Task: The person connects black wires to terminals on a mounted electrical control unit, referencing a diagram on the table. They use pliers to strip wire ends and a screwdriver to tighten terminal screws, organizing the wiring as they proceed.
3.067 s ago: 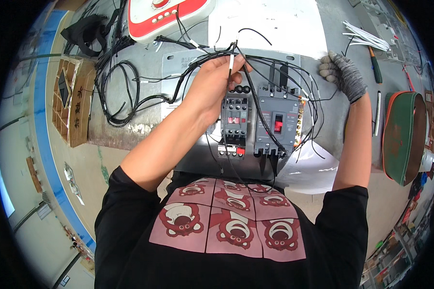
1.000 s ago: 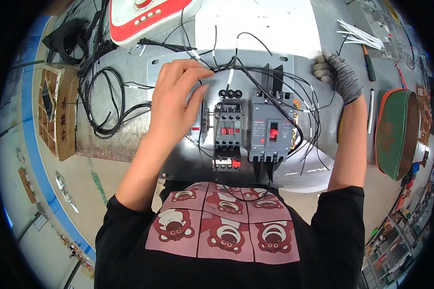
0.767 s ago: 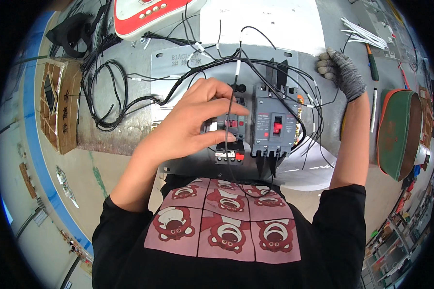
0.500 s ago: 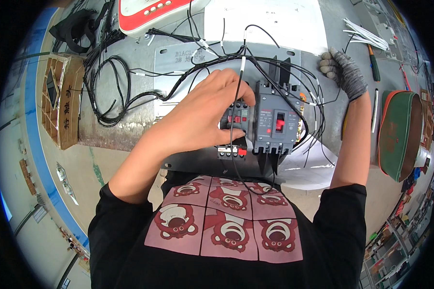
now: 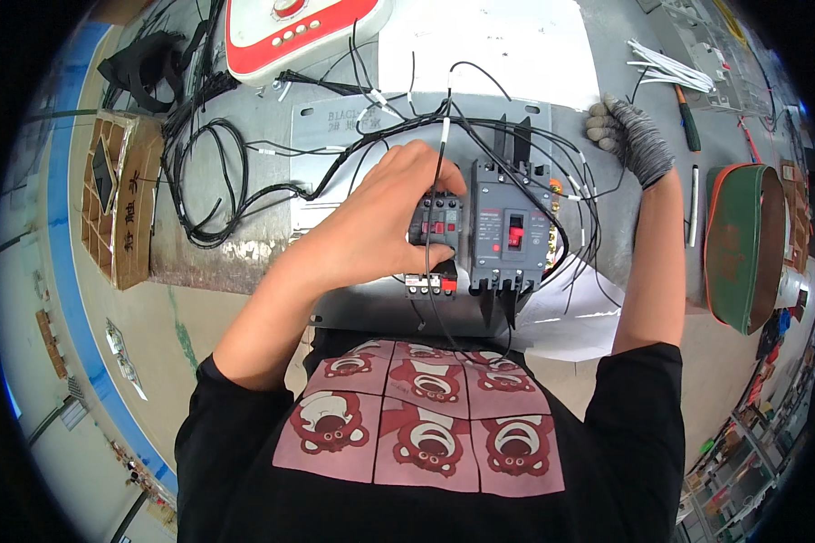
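My left hand [image 5: 385, 213] is bare and closed round a small dark contactor [image 5: 439, 226] with red marks, fingers at its far end and thumb at its near end. Below the thumb, a thermal overload relay [image 5: 430, 285] with a red part adjoins it. Just right stands a grey moulded-case circuit breaker [image 5: 513, 226] with a red toggle, on a metal mounting plate [image 5: 380, 312]. A black wire [image 5: 436, 172] with a white sleeve hangs across the contactor. My right hand [image 5: 632, 140], in a grey glove, rests curled by the paper's edge; a thin black wire passes beneath it, and its grip is hidden.
A black wire harness [image 5: 326, 172] spans the plate and coils at left, beside a divided cardboard box [image 5: 122, 199]. White paper [image 5: 489, 54] and a red-and-white device [image 5: 303, 36] lie at the back. Right are white strips [image 5: 670, 68], a screwdriver [image 5: 688, 118] and a green pouch [image 5: 738, 249].
The view has shifted slightly, moving the bench items a little left and down in the picture. My left hand keeps its grip on the contactor; my right hand stays curled on the bench.
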`<state>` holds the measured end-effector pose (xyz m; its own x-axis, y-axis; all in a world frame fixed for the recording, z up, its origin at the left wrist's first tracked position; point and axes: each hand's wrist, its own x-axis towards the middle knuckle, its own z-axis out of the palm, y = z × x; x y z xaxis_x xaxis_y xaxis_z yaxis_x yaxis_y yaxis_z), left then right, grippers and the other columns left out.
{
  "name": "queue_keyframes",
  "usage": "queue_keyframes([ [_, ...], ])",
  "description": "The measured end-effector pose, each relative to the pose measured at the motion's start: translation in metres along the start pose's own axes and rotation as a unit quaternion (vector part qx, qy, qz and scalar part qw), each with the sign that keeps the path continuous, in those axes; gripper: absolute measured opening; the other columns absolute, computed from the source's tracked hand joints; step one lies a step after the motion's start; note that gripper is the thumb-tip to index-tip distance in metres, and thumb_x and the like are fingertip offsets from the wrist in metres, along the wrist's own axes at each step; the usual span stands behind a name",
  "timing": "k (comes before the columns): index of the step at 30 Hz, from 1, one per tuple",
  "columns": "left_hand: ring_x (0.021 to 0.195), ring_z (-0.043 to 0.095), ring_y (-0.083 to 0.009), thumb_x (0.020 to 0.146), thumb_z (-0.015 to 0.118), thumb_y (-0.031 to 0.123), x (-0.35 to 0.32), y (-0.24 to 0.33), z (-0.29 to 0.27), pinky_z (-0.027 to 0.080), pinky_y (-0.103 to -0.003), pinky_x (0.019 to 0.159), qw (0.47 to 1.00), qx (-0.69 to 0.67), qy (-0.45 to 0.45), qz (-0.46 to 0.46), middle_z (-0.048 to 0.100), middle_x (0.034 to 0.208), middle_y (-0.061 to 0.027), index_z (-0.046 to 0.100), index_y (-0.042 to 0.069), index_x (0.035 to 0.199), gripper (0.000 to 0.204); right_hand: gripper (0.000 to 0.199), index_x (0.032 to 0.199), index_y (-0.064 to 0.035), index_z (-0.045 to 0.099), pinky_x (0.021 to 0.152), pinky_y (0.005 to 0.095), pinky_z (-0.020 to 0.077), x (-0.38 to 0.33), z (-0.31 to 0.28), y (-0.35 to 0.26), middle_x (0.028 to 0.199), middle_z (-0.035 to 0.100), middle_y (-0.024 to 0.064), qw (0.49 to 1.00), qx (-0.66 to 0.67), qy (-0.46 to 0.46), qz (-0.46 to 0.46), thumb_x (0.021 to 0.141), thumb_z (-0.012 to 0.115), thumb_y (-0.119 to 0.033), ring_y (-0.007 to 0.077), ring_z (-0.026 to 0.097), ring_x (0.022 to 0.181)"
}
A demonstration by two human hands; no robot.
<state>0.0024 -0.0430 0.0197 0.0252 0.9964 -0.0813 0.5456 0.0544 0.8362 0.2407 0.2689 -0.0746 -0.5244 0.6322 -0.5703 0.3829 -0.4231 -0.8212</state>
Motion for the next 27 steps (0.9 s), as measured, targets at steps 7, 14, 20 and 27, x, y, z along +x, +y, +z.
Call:
queue_keyframes([
  [7,0.1,0.046,-0.0303,0.059,0.081,0.012,-0.009,-0.003,-0.002,0.039,-0.037,0.09,0.998,0.046,0.036,0.002,0.049,0.101,-0.0109,0.052,0.003,0.104,0.054,0.036,0.101,-0.0006,0.064,0.058,0.0235,0.0551,-0.005,0.005,-0.004,0.087,0.071,0.0126,1.0,-0.002,0.017,0.011,0.095,0.057,-0.035,0.0178,0.069,0.071],
  [14,0.099,0.046,-0.0305,0.062,0.08,0.014,-0.003,0.0,-0.009,0.039,-0.037,0.09,0.999,0.04,-0.019,-0.01,0.05,0.099,-0.0109,0.053,0.003,0.107,0.054,0.033,0.099,-0.0026,0.063,0.054,0.0218,0.0532,-0.008,0.008,-0.002,0.084,0.069,0.0094,1.0,0.018,0.007,-0.004,0.094,0.058,-0.035,0.0148,0.067,0.068],
  [20,0.1,0.046,-0.033,0.059,0.079,0.013,0.002,-0.001,-0.007,0.038,-0.037,0.09,0.999,0.032,-0.028,0.005,0.049,0.1,-0.0122,0.054,0.003,0.106,0.054,0.034,0.101,-0.0003,0.062,0.057,0.0231,0.0546,-0.008,0.004,0.002,0.086,0.068,0.01,0.998,0.035,-0.012,-0.045,0.096,0.056,-0.033,0.0151,0.066,0.068],
  [27,0.101,0.048,-0.0309,0.057,0.078,0.009,0.005,0.002,-0.003,0.04,-0.037,0.092,0.999,0.013,-0.035,-0.026,0.05,0.102,-0.0109,0.055,0.001,0.105,0.054,0.038,0.103,0.0023,0.062,0.06,0.0252,0.057,-0.007,0.004,0.004,0.088,0.071,0.0161,0.999,0.024,-0.006,-0.038,0.095,0.057,-0.035,0.0197,0.071,0.072],
])
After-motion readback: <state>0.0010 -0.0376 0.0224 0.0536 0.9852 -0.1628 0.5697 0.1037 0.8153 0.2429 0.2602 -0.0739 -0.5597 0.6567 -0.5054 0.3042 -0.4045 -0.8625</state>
